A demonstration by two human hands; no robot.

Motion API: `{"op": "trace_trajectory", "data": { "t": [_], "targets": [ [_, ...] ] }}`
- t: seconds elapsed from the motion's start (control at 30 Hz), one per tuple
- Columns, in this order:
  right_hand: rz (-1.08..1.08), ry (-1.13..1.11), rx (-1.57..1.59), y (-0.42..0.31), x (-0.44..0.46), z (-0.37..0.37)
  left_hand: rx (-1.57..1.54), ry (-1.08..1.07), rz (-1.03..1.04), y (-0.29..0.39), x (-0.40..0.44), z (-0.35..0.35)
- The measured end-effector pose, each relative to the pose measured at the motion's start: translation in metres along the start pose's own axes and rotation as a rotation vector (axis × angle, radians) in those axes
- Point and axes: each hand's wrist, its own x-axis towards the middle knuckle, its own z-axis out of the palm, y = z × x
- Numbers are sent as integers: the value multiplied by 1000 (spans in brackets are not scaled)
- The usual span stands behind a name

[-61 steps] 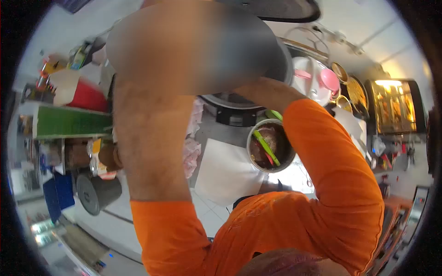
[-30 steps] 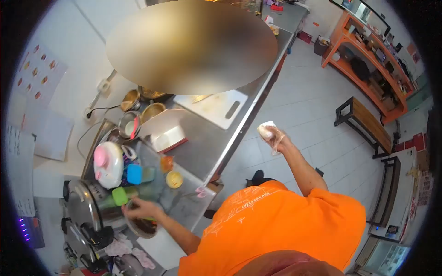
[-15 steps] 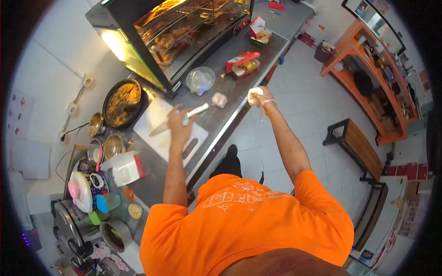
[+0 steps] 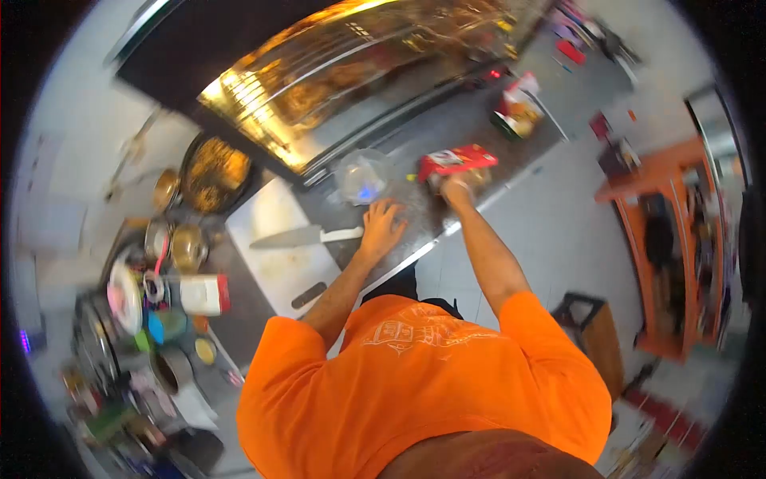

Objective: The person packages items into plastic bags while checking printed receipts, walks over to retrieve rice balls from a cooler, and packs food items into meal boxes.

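Note:
My left hand (image 4: pixel 383 227) is over the steel counter, fingers curled down just beyond the knife's white handle. What lies under its fingers is hidden. The large knife (image 4: pixel 295 237) rests with its blade across the white cutting board (image 4: pixel 279 275). My right hand (image 4: pixel 457 194) reaches into the front of an open red food box (image 4: pixel 459 162); its fingers are hidden and blurred. A clear plastic bowl (image 4: pixel 363 176) sits between the board and the box. The small wrapped packet seen earlier does not show.
A lit glass food warmer (image 4: pixel 335 88) stands along the back. A second open box (image 4: pixel 519 116) is farther right. The left holds a dark pan of crumbs (image 4: pixel 214 177), metal bowls (image 4: pixel 189 250) and a white container (image 4: pixel 203 294). The counter edge (image 4: pixel 415 257) runs before me.
My left hand has left the knife and moved right. My right hand, which held a white item off the counter, has moved to the red box. The view has turned and is blurred.

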Motion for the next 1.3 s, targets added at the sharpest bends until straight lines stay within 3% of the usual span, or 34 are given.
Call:
{"op": "trace_trajectory", "data": {
  "t": [0.03, 0.07, 0.1, 0.13, 0.17, 0.2, 0.3, 0.37, 0.43, 0.47, 0.53, 0.6, 0.73, 0.8, 0.87, 0.9, 1.0, 1.07, 1.13, 1.17, 1.2, 1.3],
  "targets": [
    [-166, 54, -277, -1, -12, -13, -7, 51, -9, -4, -18, -12],
    [-384, -84, -374, -10, -21, -29, -18, 170, 59, -3, -38, -23],
    [-321, -213, -308, -39, -32, -50, -13, 296, 121, 1, -60, -29],
    [-423, -101, -511, -35, -48, -48, -92, 248, 15, -1, -88, -32],
    [-592, -131, -333, -37, -59, -46, -143, 240, 35, -8, -119, -34],
    [-794, -41, 10, -28, -84, -45, -155, 173, -74, -3, -157, -39],
    [-697, -292, 202, -35, -173, -47, -234, 100, -392, -15, -282, -2],
    [-632, -519, 316, -40, -224, -29, -167, 141, -560, -55, -365, 74],
    [-797, -760, 436, -63, -290, -26, -267, 89, -920, -57, -460, 101],
    [-780, -1017, 477, -84, -325, -26, -328, 77, -1089, -55, -508, 109],
    [-1009, -1213, 419, -96, -379, 10, -443, 167, -1356, -47, -607, 131],
    [-1106, -1351, 265, -135, -453, 8, -571, 331, -1595, -24, -704, 162],
    [-1294, -1622, -28, -186, -581, 24, -884, 654, -1840, 27, -848, 205],
    [-1537, -1593, -213, -194, -645, 64, -1114, 799, -1830, 46, -901, 212],
    [-1594, -1650, -194, -193, -715, 111, -1423, 940, -1675, 59, -939, 204],
    [-1269, -1869, -331, -169, -745, 188, -1595, 994, -1540, 65, -954, 198],
    [-1799, -1702, -535, -246, -889, 147, -1956, 1123, -1023, 60, -996, 147],
    [-1831, -1765, -568, -254, -967, 191, -2062, 1183, -789, 39, -1036, 106],
    [-1872, -1768, -377, -316, -1047, 144, -1980, 1239, -971, 16, -1094, 65],
    [-1811, -1830, -314, -332, -1076, 139, -1909, 1278, -1173, -1, -1130, 46],
    [-1756, -1883, -247, -350, -1104, 140, -1769, 1378, -1118, -1, -1161, 13],
    [-1757, -1936, -97, -386, -1183, 208, -1417, 1733, -1309, -63, -1257, -46]
  ]
}}
